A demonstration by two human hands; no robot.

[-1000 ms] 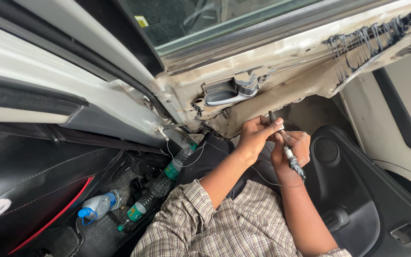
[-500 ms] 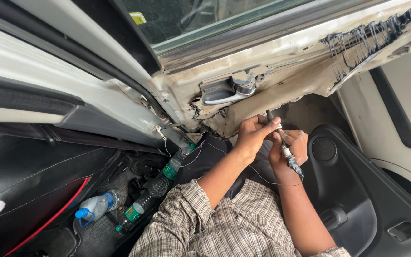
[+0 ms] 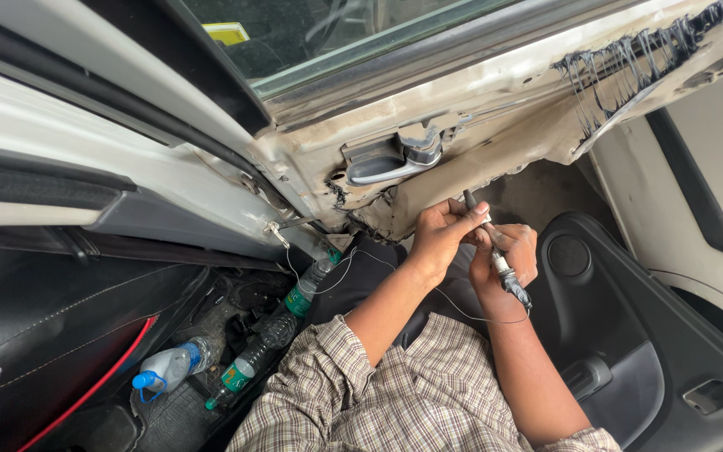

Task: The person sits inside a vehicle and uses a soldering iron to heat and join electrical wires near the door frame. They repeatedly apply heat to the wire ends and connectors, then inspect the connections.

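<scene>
Both hands (image 3: 479,243) unmoved vs 0.5 s ago, fingers still gripping screwdriver (image 3: 495,255).

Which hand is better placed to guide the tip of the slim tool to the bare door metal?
Probably the left hand: its fingers pinch the slim tool near its upper tip, closest to the bare door metal. The right hand wraps the lower shaft, steadying it.

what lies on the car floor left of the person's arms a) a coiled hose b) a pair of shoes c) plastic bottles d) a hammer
c: several plastic bottles lie on the car floor, to the left of the left hand and right hand, which hold a slim tool.
</scene>
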